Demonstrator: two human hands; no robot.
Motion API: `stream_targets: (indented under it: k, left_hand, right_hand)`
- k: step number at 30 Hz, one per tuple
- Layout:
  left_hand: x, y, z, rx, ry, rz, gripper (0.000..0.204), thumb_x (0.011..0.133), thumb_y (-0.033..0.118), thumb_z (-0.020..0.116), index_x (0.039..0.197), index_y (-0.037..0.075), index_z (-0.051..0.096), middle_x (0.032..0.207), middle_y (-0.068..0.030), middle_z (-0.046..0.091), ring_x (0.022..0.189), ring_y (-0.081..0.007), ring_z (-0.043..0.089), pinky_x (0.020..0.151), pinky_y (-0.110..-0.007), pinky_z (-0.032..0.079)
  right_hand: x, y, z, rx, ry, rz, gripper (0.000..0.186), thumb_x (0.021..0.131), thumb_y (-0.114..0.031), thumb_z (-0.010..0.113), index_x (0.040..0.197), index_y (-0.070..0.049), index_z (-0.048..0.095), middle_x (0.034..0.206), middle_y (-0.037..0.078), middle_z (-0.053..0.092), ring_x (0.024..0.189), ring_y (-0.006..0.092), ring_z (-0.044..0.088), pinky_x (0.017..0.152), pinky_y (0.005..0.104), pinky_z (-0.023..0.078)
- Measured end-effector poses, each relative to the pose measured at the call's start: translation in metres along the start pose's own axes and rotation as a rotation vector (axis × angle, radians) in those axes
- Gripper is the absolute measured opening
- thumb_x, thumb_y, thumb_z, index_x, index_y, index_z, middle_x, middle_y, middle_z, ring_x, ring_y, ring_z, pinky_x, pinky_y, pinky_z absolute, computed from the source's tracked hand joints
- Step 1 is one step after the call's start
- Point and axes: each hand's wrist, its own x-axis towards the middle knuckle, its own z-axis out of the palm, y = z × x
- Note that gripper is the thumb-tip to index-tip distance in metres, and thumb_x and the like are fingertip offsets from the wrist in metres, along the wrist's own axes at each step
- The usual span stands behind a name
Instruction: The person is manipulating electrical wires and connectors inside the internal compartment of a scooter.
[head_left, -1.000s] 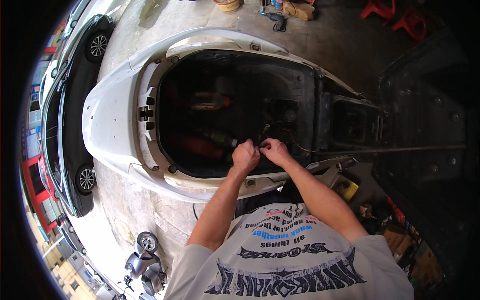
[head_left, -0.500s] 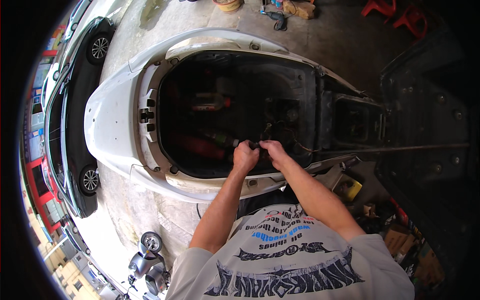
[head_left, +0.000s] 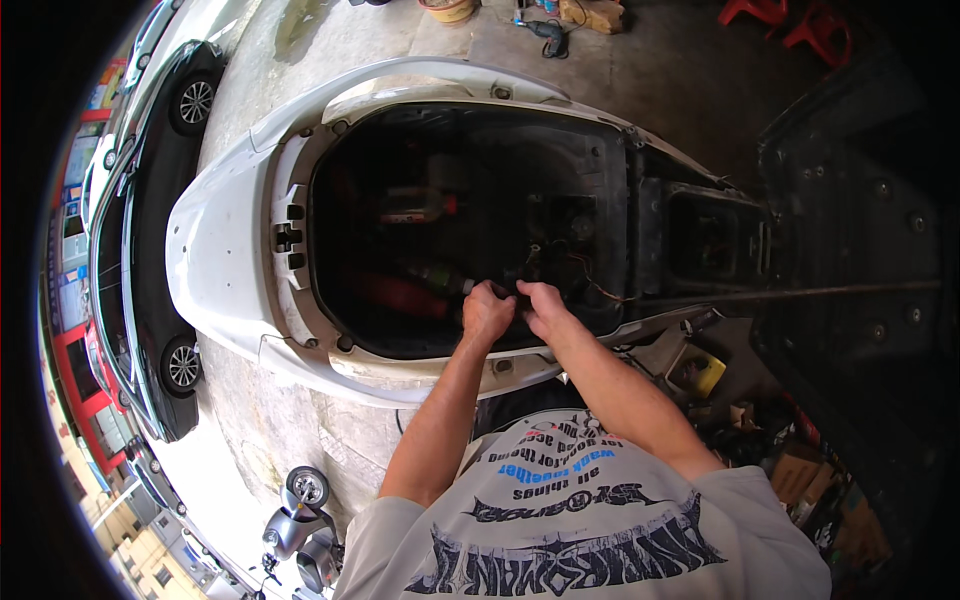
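Observation:
Both hands are over the near side of a dark storage well in a white scooter, whose seat is raised at the right. My left hand is closed, fingers pinched around something dark and small that I cannot make out. Close beside it, almost touching, my right hand is closed too, its thumb and fingers pressed together. Thin wires run just beyond my right hand. A bottle with a pale cap lies by my left fingers. Deeper in rests a clear bottle with a red cap.
The black raised seat underside fills the right. A drill lies on the floor at the far side, near red plastic stools. A yellow container and cardboard boxes are at the near right. Left stands a black car.
My hands stay close together at the same spot, with the right fingers shifted slightly. The whole view has moved a little; nothing else visibly differs.

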Motion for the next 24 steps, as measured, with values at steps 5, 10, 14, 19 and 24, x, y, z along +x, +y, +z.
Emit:
stream_targets:
  k: [5, 10, 14, 19, 24]
  left_hand:
    - [0.003, -0.003, 0.003, 0.046, 0.009, 0.05, 0.031, 0.069, 0.026, 0.067, 0.09, 0.003, 0.065, 0.088, -0.0202, 0.067, 0.088, -0.0341, 0.065, 0.079, -0.04, 0.051]
    - [0.004, -0.006, 0.005, 0.078, 0.032, 0.069, 0.036, 0.068, 0.028, 0.067, 0.092, 0.002, 0.066, 0.089, -0.021, 0.067, 0.089, -0.0341, 0.065, 0.079, -0.039, 0.051]
    - [0.004, -0.006, 0.007, 0.122, -0.028, 0.1, 0.033, 0.071, 0.026, 0.065, 0.095, 0.003, 0.067, 0.091, -0.0216, 0.066, 0.09, -0.035, 0.064, 0.08, -0.04, 0.051]
    - [0.004, -0.005, 0.009, 0.179, -0.094, 0.114, 0.028, 0.073, 0.023, 0.062, 0.093, 0.004, 0.069, 0.09, -0.0214, 0.066, 0.091, -0.0357, 0.063, 0.08, -0.041, 0.05]
    - [0.004, -0.003, 0.012, 0.143, -0.076, 0.097, 0.029, 0.073, 0.021, 0.058, 0.093, 0.002, 0.066, 0.091, -0.0239, 0.065, 0.092, -0.038, 0.062, 0.08, -0.044, 0.05]
  right_hand:
    - [-0.006, -0.005, -0.001, 0.164, -0.011, 0.066, 0.017, 0.088, -0.011, 0.055, 0.101, -0.003, 0.058, 0.098, 0.013, 0.06, 0.094, 0.0249, 0.057, 0.083, 0.0426, 0.047]
    - [-0.001, -0.017, -0.006, 0.218, -0.161, 0.183, 0.019, 0.091, -0.021, 0.053, 0.095, -0.003, 0.059, 0.089, 0.013, 0.063, 0.092, 0.0236, 0.059, 0.081, 0.0411, 0.048]
    - [0.002, -0.028, -0.02, 0.05, -0.202, 0.155, 0.021, 0.088, -0.026, 0.06, 0.09, -0.005, 0.057, 0.085, 0.012, 0.063, 0.087, 0.0228, 0.06, 0.078, 0.038, 0.048]
    - [-0.006, -0.04, -0.024, -0.471, -0.235, -0.091, 0.033, 0.078, 0.001, 0.054, 0.11, 0.008, 0.051, 0.089, 0.017, 0.062, 0.07, 0.021, 0.06, 0.057, 0.0281, 0.047]
    - [-0.01, -0.046, -0.01, -1.04, -0.194, -0.265, 0.036, 0.075, -0.002, 0.057, 0.109, 0.007, 0.054, 0.085, 0.017, 0.064, 0.072, 0.0221, 0.06, 0.063, 0.0315, 0.047]
